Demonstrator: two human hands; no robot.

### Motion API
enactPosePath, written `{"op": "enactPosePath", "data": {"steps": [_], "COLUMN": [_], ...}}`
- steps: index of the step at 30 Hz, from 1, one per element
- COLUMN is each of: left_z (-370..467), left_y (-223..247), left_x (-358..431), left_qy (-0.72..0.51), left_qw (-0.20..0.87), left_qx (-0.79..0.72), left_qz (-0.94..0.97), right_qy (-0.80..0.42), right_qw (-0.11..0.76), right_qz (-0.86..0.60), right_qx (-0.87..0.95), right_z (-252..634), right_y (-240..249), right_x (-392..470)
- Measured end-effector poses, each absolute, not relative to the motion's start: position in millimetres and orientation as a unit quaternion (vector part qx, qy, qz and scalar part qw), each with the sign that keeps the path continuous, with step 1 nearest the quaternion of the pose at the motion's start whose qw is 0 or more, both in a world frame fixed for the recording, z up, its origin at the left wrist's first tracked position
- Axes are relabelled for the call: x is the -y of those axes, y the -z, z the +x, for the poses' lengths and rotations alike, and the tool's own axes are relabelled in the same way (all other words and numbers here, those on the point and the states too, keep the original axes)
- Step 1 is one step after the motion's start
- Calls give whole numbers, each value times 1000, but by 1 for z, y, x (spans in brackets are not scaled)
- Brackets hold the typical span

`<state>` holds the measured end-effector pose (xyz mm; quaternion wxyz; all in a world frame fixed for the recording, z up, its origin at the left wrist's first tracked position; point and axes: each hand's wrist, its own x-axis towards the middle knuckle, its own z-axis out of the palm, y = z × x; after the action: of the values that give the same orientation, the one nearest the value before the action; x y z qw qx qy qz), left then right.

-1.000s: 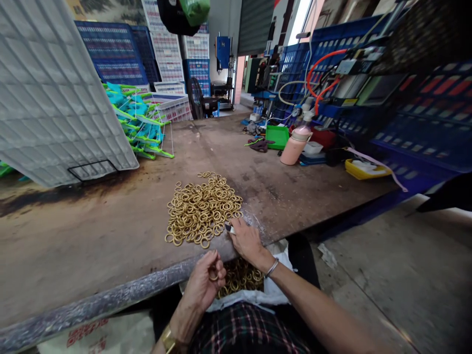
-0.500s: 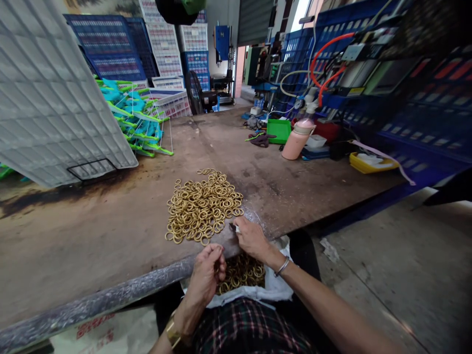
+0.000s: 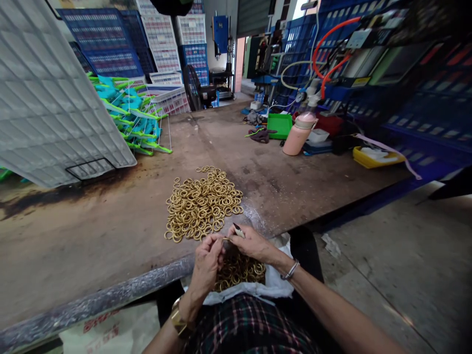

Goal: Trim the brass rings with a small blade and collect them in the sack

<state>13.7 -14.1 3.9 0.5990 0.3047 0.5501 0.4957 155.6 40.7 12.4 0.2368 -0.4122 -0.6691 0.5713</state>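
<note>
A brass-coloured ring is pinched in the closed fingers of my left hand, just above the table's front edge. My right hand meets it from the right, its fingertips at the ring's other side. Closed in that right hand is a small knife, with a dark pointed tip and a pale body; the rest of it is hidden. Beyond both hands lies a loose pile of brass rings on the table. Below them, more rings fill an open white sack at my lap.
A large grey-white panel stands at the left, beside green and blue plastic pieces. Farther right on the table are a pink bottle, a green tray and a yellow dish. Blue crates line the right side.
My right hand has drawn closer to my left, and their fingertips now meet at a ring. The knife in my right hand now points up and left, showing more clearly.
</note>
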Motion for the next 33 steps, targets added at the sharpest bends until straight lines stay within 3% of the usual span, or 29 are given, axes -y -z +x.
{"op": "enactPosePath", "data": {"steps": [9, 21, 25, 29, 33], "left_z": [13, 13, 13, 13, 12], "left_y": [-5, -10, -12, -10, -6], "left_x": [17, 26, 26, 25, 26], "left_qy": [-484, -484, -502, -508, -506], "left_qw": [598, 700, 694, 676, 665], "left_qx": [-556, -452, -444, -459, -471], "left_qz": [314, 268, 263, 272, 282], "right_qy": [-509, -515, -435, -293, -228], "right_qw": [264, 260, 267, 190, 109], "right_qz": [-449, -448, -479, -469, -456], "right_qx": [686, 683, 714, 812, 854], "right_z": [143, 141, 143, 145, 144], "right_y": [-6, -10, -8, -5, -4], "right_x": [-34, -31, -31, -26, -20]}}
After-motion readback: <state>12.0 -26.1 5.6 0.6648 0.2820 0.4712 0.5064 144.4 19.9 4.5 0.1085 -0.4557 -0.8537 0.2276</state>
